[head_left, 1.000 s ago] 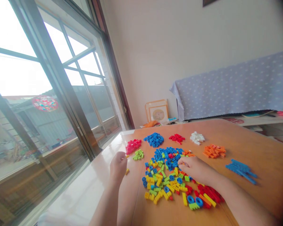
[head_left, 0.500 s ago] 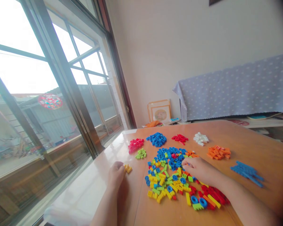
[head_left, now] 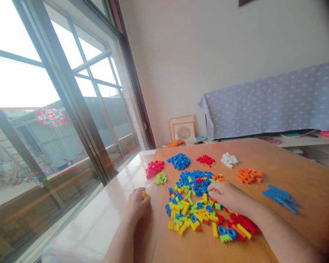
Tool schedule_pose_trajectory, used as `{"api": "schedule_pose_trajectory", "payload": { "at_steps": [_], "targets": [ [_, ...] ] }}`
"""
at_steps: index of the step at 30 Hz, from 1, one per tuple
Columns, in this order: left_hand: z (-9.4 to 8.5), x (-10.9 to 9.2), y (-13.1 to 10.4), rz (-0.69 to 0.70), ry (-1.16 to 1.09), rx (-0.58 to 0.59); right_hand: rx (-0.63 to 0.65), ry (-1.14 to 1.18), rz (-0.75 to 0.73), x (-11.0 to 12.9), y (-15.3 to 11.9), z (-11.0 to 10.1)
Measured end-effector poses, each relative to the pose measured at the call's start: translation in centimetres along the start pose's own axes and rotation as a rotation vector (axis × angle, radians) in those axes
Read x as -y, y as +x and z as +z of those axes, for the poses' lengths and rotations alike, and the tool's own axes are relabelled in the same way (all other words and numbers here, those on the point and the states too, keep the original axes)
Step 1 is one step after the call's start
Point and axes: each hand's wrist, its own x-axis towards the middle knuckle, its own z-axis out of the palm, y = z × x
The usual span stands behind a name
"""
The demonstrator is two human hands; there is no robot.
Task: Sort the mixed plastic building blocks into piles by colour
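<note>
On the left of the table, my left hand [head_left: 137, 204] curls its fingers around a few yellow-orange building bricks [head_left: 145, 195], partly covering them. My right hand [head_left: 222, 192] rests at the right side of a large mixed pile of building bricks [head_left: 193, 208] in blue, yellow, green and red. Its fingers are bent together, and whatever is between them is hidden. Blue round pieces [head_left: 197, 179] lie just beyond its fingertips. Red long bricks [head_left: 242, 223] lie beneath my right forearm.
Sorted heaps ring the pile: pink [head_left: 154, 168], light green [head_left: 161, 178], blue [head_left: 178, 161], red [head_left: 205, 160], white [head_left: 229, 160], orange [head_left: 249, 175] and long blue pieces [head_left: 280, 197]. A window [head_left: 98, 109] stands left of the wooden table [head_left: 298, 171].
My left hand has moved forward over the yellow-orange bricks and now covers more of them. My right hand stays at the pile. The whole view has shifted slightly.
</note>
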Motion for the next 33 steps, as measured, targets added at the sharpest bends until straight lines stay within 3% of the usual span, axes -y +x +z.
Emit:
{"api": "schedule_pose_trajectory", "payload": {
  "at_steps": [10,17,23,33],
  "targets": [
    [1.0,-0.6,0.9,0.018,0.138,0.003,0.003,0.007,-0.005,-0.1,0.0,0.2],
    [0.3,-1.9,0.0,0.06,0.23,-0.045,-0.014,0.003,0.004,0.5,-0.5,-0.4],
    [-0.5,-5.3,-0.6,0.149,0.155,-0.095,-0.017,0.019,-0.002,0.5,-0.5,-0.6],
    [-1.8,-13.2,-2.1,0.338,-0.108,0.27,-0.03,0.009,0.01,0.1,-0.4,-0.8]
  ]
}}
